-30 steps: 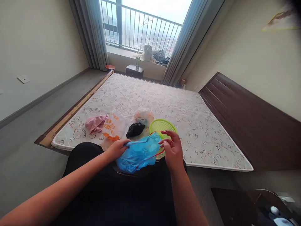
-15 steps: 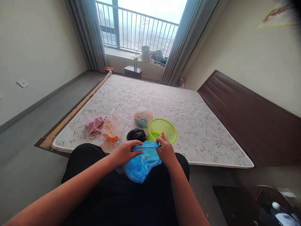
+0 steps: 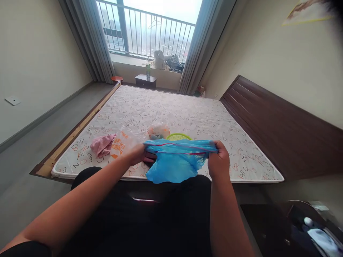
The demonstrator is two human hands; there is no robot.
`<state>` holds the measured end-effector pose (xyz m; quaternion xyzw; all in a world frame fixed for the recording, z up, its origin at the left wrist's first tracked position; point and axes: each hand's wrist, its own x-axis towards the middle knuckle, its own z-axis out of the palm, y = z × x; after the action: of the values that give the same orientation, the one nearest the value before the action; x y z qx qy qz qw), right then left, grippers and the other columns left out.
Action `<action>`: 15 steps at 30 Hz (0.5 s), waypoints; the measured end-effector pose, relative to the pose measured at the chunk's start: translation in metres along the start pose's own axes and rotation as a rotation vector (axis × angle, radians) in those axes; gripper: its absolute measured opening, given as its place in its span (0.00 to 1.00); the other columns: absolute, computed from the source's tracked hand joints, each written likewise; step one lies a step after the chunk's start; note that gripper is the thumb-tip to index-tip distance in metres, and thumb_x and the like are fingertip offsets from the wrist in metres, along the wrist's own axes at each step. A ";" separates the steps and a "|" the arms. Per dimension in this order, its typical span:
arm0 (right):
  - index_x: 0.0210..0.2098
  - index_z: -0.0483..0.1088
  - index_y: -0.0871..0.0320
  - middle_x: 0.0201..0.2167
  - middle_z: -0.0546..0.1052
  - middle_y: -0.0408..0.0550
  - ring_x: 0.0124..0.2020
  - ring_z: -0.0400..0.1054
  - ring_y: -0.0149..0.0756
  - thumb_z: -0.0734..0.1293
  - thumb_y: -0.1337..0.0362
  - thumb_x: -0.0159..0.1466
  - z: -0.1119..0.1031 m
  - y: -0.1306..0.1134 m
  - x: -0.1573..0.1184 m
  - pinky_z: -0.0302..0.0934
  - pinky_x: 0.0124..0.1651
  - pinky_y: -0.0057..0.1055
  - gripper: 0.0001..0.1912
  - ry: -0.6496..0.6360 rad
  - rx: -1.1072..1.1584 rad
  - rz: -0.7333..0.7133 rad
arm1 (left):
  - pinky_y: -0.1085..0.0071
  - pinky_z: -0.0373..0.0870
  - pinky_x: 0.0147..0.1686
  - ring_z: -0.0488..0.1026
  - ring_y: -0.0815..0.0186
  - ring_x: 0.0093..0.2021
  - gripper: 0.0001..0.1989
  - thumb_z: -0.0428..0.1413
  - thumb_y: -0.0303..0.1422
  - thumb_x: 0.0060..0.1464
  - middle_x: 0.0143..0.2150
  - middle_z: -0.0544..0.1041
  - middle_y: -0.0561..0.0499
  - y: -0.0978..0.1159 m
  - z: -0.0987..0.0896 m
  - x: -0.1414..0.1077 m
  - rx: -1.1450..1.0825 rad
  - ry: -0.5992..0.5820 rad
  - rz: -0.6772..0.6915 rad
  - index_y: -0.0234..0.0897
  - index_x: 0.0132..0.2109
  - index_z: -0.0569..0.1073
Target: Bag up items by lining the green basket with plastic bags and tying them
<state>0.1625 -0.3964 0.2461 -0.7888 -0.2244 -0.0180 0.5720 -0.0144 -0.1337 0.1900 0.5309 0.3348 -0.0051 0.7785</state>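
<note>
**Thin blue plastic bag (image 3: 175, 166) pulled taut at its hem**

The person's left hand (image 3: 139, 154) and right hand (image 3: 219, 160) are closed on opposite ends of the hem, with a thin red drawstring (image 3: 182, 145) running along it. The bag's body sags over the near edge of the white lettered mattress (image 3: 214, 132); its contents, if any, cannot be seen. Behind it, a round lime-green plastic basket (image 3: 178, 136) shows only its rim. A clear plastic bag (image 3: 158, 130) holds something pale blue. A crumpled pink cloth (image 3: 102, 145) and an orange-printed clear plastic bag (image 3: 123, 142) lie toward the mattress's left edge.
</note>
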 end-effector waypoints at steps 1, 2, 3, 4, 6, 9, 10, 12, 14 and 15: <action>0.39 0.75 0.55 0.29 0.75 0.42 0.31 0.66 0.35 0.64 0.53 0.66 -0.006 0.005 0.004 0.62 0.34 0.31 0.14 -0.038 -0.037 0.023 | 0.62 0.80 0.35 0.82 0.56 0.38 0.17 0.54 0.39 0.58 0.45 0.83 0.41 0.012 0.007 0.002 -0.098 -0.013 0.056 0.36 0.50 0.78; 0.42 0.76 0.55 0.32 0.76 0.44 0.32 0.68 0.36 0.65 0.51 0.66 -0.012 0.010 0.007 0.64 0.34 0.32 0.16 -0.069 -0.075 0.049 | 0.62 0.80 0.36 0.82 0.56 0.39 0.16 0.55 0.37 0.57 0.45 0.83 0.41 0.024 0.013 0.004 -0.160 0.014 0.121 0.35 0.49 0.78; 0.46 0.76 0.55 0.35 0.77 0.46 0.34 0.69 0.38 0.66 0.49 0.64 -0.017 0.016 0.009 0.66 0.34 0.33 0.19 -0.082 -0.114 0.072 | 0.62 0.80 0.37 0.82 0.57 0.39 0.15 0.55 0.35 0.56 0.45 0.83 0.41 0.034 0.019 0.006 -0.191 0.063 0.188 0.34 0.48 0.78; 0.49 0.76 0.55 0.40 0.77 0.49 0.37 0.71 0.40 0.68 0.47 0.62 -0.023 0.021 0.009 0.68 0.35 0.35 0.23 -0.078 -0.155 0.090 | 0.61 0.80 0.38 0.82 0.58 0.39 0.14 0.56 0.33 0.55 0.44 0.82 0.41 0.044 0.025 0.008 -0.201 0.112 0.255 0.33 0.47 0.77; 0.55 0.74 0.54 0.50 0.75 0.55 0.46 0.73 0.47 0.72 0.45 0.58 -0.033 0.025 0.003 0.72 0.36 0.38 0.30 -0.060 -0.217 0.113 | 0.59 0.81 0.38 0.81 0.59 0.38 0.14 0.57 0.30 0.52 0.43 0.82 0.42 0.058 0.036 0.011 -0.190 0.172 0.371 0.33 0.47 0.76; 0.61 0.69 0.49 0.58 0.72 0.57 0.56 0.71 0.55 0.74 0.46 0.57 -0.046 0.016 -0.016 0.75 0.36 0.40 0.36 -0.206 -0.062 0.169 | 0.55 0.81 0.39 0.80 0.59 0.36 0.15 0.57 0.29 0.51 0.39 0.82 0.45 0.067 0.052 0.018 -0.171 0.212 0.484 0.33 0.47 0.75; 0.63 0.67 0.48 0.59 0.72 0.57 0.57 0.71 0.55 0.73 0.46 0.58 -0.049 0.010 -0.021 0.76 0.34 0.40 0.37 -0.279 0.073 0.195 | 0.54 0.81 0.39 0.80 0.59 0.35 0.16 0.56 0.29 0.51 0.38 0.81 0.45 0.068 0.057 0.020 -0.166 0.224 0.503 0.33 0.48 0.75; 0.66 0.62 0.48 0.56 0.74 0.57 0.56 0.73 0.55 0.68 0.43 0.62 -0.053 0.001 -0.028 0.75 0.30 0.38 0.36 -0.325 0.370 0.226 | 0.53 0.81 0.39 0.79 0.60 0.34 0.16 0.56 0.30 0.52 0.37 0.81 0.45 0.069 0.067 0.025 -0.158 0.229 0.516 0.33 0.49 0.75; 0.65 0.59 0.48 0.53 0.75 0.56 0.51 0.75 0.52 0.62 0.41 0.66 -0.049 -0.004 -0.029 0.74 0.28 0.37 0.33 -0.159 0.542 0.180 | 0.54 0.81 0.39 0.78 0.60 0.34 0.17 0.55 0.30 0.52 0.37 0.80 0.45 0.069 0.076 0.030 -0.151 0.207 0.512 0.32 0.49 0.74; 0.64 0.59 0.47 0.54 0.74 0.55 0.49 0.76 0.49 0.62 0.42 0.67 -0.044 -0.003 -0.028 0.74 0.30 0.38 0.31 -0.027 0.542 0.116 | 0.54 0.80 0.40 0.78 0.60 0.34 0.16 0.55 0.31 0.53 0.37 0.80 0.45 0.069 0.080 0.032 -0.143 0.197 0.508 0.32 0.50 0.74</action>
<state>0.1457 -0.4450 0.2560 -0.6188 -0.1833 0.0858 0.7590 0.0770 -0.1588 0.2469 0.5393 0.2645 0.2655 0.7541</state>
